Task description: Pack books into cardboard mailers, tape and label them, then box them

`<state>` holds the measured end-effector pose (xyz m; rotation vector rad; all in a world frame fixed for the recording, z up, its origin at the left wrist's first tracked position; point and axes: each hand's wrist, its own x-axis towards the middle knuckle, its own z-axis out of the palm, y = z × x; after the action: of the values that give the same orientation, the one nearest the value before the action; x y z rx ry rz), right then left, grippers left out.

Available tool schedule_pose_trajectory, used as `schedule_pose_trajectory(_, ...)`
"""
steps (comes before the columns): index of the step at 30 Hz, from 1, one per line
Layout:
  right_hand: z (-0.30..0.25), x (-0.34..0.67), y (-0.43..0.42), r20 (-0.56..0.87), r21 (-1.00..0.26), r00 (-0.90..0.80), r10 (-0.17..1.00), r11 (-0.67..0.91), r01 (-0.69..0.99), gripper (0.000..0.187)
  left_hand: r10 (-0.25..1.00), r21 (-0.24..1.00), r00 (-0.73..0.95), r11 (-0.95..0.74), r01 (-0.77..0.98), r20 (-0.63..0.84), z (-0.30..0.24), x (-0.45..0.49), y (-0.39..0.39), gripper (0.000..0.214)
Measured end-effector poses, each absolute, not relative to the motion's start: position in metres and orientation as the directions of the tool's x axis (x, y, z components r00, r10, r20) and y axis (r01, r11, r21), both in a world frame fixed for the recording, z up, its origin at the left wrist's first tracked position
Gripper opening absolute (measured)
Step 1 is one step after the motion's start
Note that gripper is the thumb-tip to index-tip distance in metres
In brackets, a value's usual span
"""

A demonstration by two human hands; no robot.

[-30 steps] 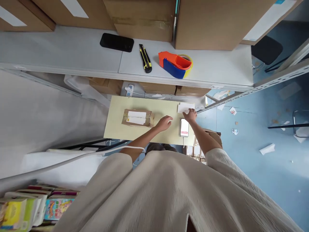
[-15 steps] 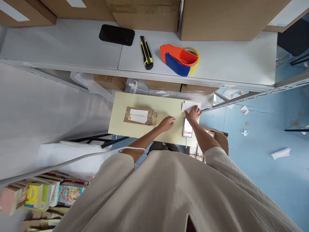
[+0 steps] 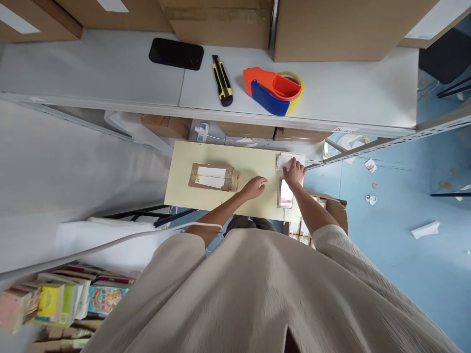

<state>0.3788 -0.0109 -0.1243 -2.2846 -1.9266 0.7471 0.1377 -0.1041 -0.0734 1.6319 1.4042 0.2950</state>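
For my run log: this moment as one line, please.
left hand on table | right hand on white paper | parcel untouched

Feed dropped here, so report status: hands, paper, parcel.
Left hand empty, on the yellow table. Right hand on the white paper, grip unclear. Taped parcel apart, left of both hands. Phone beside right wrist.

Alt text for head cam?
A person's right hand rests on white slips at a small yellow table corner, left hand empty beside a phone. A taped parcel lies alongside; tape dispenser and knife sit on the shelf beyond.
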Motion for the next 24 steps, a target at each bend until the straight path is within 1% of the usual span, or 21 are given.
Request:
schedule_pose_trajectory(5, -0.105, 0.388, -0.010, -0.294, -0.341, 0.052, 0.955, -0.155, 0.927, 0.073, 0.884, 0.796, 0.287, 0.140, 0.589, -0.368, -0.075, 0.140, -0.094, 0.038)
schedule_pose_trajectory(9, -0.080, 0.384, -0.018, -0.224, -0.394, -0.035, 0.974, -0.058, 0.917, 0.076, 0.920, 0.834, 0.122, 0.273, 0.479, -0.372, -0.078, 0.156, -0.067, 0.045)
schedule_pose_trajectory(11, -0.068, 0.379, -0.024, -0.191, -0.419, -0.070, 0.979, -0.016, 0.908, 0.076, 0.928, 0.849, 0.030, 0.326, 0.417, -0.372, -0.078, 0.166, -0.051, 0.044)
schedule_pose_trajectory(13, -0.059, 0.374, -0.029, -0.171, -0.440, -0.094, 0.981, 0.009, 0.898, 0.077, 0.938, 0.872, -0.008, 0.324, 0.367, -0.345, -0.076, 0.173, -0.036, 0.036)
schedule_pose_trajectory(15, -0.052, 0.370, -0.035, -0.168, -0.464, -0.121, 0.978, 0.030, 0.885, 0.079, 0.955, 0.901, 0.021, 0.271, 0.339, -0.295, -0.072, 0.177, -0.026, 0.024)
schedule_pose_trajectory(18, -0.048, 0.372, -0.040, -0.159, -0.525, -0.162, 0.974, 0.055, 0.850, 0.085, 0.968, 0.904, 0.052, 0.209, 0.372, -0.246, -0.065, 0.180, -0.021, 0.009)
schedule_pose_trajectory(20, -0.048, 0.379, -0.039, -0.158, -0.584, -0.128, 0.979, 0.012, 0.812, 0.086, 0.972, 0.882, 0.031, 0.196, 0.428, -0.231, -0.059, 0.182, -0.021, 0.010)
schedule_pose_trajectory(21, -0.049, 0.384, -0.036, -0.171, -0.615, -0.078, 0.982, -0.044, 0.788, 0.083, 0.975, 0.872, 0.028, 0.184, 0.454, -0.221, -0.057, 0.184, -0.021, 0.010)
schedule_pose_trajectory(24, -0.047, 0.405, -0.019, -0.284, -0.673, 0.124, 0.951, -0.290, 0.681, 0.072, 0.981, 0.849, 0.073, 0.119, 0.515, -0.181, -0.049, 0.193, -0.024, 0.012)
